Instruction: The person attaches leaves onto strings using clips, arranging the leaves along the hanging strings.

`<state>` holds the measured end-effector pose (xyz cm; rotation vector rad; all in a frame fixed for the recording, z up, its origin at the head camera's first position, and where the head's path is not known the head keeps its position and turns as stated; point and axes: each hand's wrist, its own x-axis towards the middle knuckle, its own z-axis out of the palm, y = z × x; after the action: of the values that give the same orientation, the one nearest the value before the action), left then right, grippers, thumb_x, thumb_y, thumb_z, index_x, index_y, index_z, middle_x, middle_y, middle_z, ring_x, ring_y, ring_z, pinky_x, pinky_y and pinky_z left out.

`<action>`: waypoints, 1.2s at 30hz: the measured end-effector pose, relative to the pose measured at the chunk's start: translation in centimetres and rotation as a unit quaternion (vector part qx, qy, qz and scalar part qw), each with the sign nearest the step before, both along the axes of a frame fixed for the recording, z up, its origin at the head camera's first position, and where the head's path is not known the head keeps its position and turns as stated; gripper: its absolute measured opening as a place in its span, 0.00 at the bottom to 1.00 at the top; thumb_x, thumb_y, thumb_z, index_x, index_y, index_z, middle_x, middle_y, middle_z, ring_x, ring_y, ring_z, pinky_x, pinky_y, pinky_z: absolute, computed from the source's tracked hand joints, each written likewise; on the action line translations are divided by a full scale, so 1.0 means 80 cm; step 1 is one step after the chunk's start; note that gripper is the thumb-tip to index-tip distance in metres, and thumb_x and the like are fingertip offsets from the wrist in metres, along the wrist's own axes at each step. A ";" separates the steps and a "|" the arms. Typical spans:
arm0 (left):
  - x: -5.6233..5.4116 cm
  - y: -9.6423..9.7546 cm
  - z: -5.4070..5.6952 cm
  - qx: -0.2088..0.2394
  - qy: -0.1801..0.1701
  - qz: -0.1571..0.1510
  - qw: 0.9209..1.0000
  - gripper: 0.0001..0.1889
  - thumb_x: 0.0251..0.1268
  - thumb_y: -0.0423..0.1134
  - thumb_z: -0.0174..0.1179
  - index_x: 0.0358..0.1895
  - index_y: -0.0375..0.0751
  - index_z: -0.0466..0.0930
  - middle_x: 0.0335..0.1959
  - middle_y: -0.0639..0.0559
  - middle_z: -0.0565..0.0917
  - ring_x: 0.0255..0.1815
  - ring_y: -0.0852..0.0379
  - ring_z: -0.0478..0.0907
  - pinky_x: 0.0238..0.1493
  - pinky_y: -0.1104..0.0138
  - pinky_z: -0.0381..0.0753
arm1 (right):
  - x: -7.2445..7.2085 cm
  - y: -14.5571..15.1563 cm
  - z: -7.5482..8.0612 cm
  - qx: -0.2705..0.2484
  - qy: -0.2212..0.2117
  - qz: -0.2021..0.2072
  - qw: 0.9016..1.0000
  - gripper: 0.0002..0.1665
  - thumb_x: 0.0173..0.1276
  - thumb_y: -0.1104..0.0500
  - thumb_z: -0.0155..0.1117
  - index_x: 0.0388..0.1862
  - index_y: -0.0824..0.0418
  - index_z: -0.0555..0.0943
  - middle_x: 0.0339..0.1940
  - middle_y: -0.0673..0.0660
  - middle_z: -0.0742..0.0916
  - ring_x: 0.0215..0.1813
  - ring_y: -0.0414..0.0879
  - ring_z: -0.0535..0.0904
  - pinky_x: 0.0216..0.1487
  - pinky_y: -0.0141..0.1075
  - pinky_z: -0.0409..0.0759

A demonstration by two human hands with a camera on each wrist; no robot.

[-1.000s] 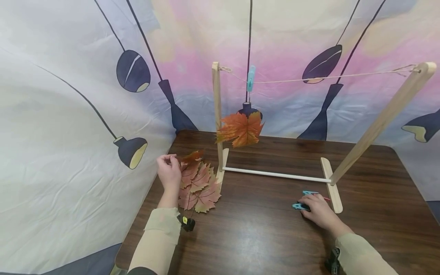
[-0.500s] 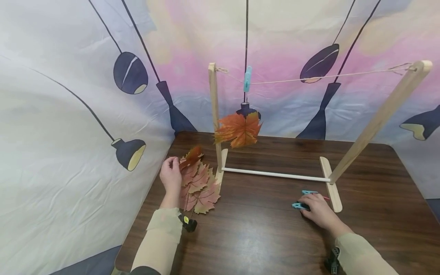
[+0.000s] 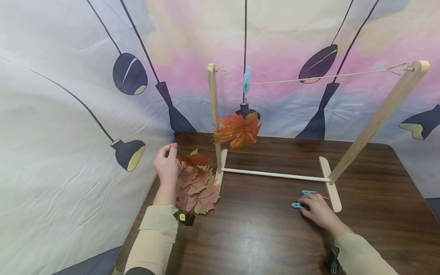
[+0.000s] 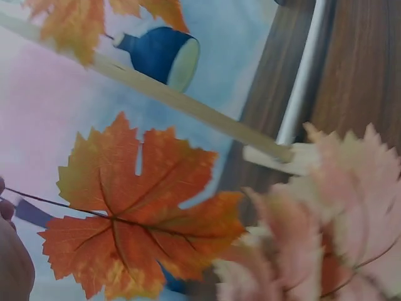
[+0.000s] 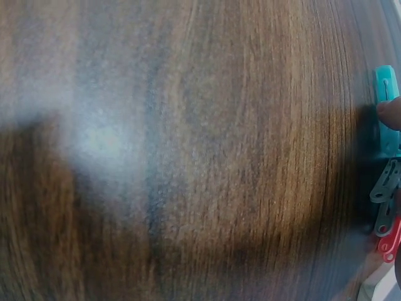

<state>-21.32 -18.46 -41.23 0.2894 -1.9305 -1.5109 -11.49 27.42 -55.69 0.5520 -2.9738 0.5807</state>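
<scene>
Fingers of the left hand [image 3: 166, 165] pinch an orange leaf [image 4: 141, 216] by the stem. The right hand [image 3: 318, 210] touches a teal clothespin [image 5: 386, 86]; grip cannot be determined.

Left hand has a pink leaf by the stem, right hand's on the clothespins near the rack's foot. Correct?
Not quite: the leaf in the left hand is orange, not pink, as the left wrist view shows. It is held by the stem, and the right hand is on the clothespins near the rack's foot.

Between leaves [image 3: 199, 196] and clips [image 3: 295, 205] the way is free, but rod [image 3: 275, 174] and string [image 3: 343, 75] cross before the tabletop's far edge [image 3: 275, 151].
</scene>
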 end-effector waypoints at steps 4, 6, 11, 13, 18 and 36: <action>0.009 0.001 0.025 -0.154 0.009 -0.017 0.988 0.14 0.61 0.46 0.63 0.36 0.35 0.85 0.36 0.46 0.84 0.38 0.52 0.77 0.42 0.61 0.73 | 0.000 0.001 0.002 -0.009 -0.002 -0.003 1.000 0.14 0.55 0.62 0.70 0.41 0.63 0.83 0.43 0.61 0.83 0.50 0.61 0.74 0.50 0.55 0.71; 0.012 0.002 0.033 -0.208 0.009 -0.029 0.978 0.14 0.61 0.45 0.62 0.35 0.36 0.85 0.35 0.45 0.84 0.39 0.49 0.78 0.42 0.59 0.73 | 0.000 0.002 0.005 -0.015 -0.004 -0.006 1.000 0.14 0.56 0.62 0.69 0.42 0.63 0.83 0.44 0.62 0.83 0.50 0.62 0.74 0.49 0.55 0.71; 0.019 0.009 0.048 -0.259 -0.009 -0.063 0.964 0.13 0.61 0.46 0.63 0.34 0.38 0.86 0.34 0.46 0.85 0.38 0.49 0.79 0.43 0.57 0.75 | 0.000 0.003 0.014 -0.028 -0.012 -0.015 0.999 0.15 0.59 0.60 0.67 0.45 0.62 0.83 0.47 0.64 0.83 0.52 0.63 0.74 0.50 0.56 0.71; 0.022 0.015 0.055 -0.264 -0.012 -0.080 0.961 0.13 0.61 0.46 0.63 0.34 0.38 0.86 0.35 0.46 0.85 0.38 0.49 0.79 0.42 0.58 0.75 | -0.001 0.004 0.020 -0.032 -0.016 -0.022 0.999 0.16 0.60 0.59 0.67 0.47 0.62 0.82 0.47 0.65 0.82 0.51 0.63 0.74 0.49 0.56 0.71; 0.028 0.032 0.074 -0.264 0.009 -0.129 0.956 0.10 0.60 0.43 0.63 0.33 0.39 0.86 0.33 0.50 0.84 0.32 0.55 0.77 0.36 0.65 0.73 | -0.006 0.006 0.037 -0.056 -0.029 -0.034 0.997 0.18 0.62 0.59 0.65 0.50 0.64 0.81 0.44 0.62 0.82 0.45 0.57 0.77 0.43 0.52 0.75; 0.034 0.088 0.105 -0.238 0.081 -0.243 0.937 0.06 0.57 0.36 0.66 0.32 0.36 0.85 0.31 0.48 0.84 0.34 0.56 0.78 0.36 0.67 0.76 | -0.031 0.004 0.142 -0.124 -0.022 -0.064 0.990 0.19 0.63 0.58 0.65 0.49 0.68 0.77 0.40 0.60 0.80 0.40 0.54 0.79 0.39 0.50 0.77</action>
<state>-18.59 -11.38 -32.85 -0.5448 -2.2510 -1.2355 -13.97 27.72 -44.29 0.3287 -2.8863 0.9406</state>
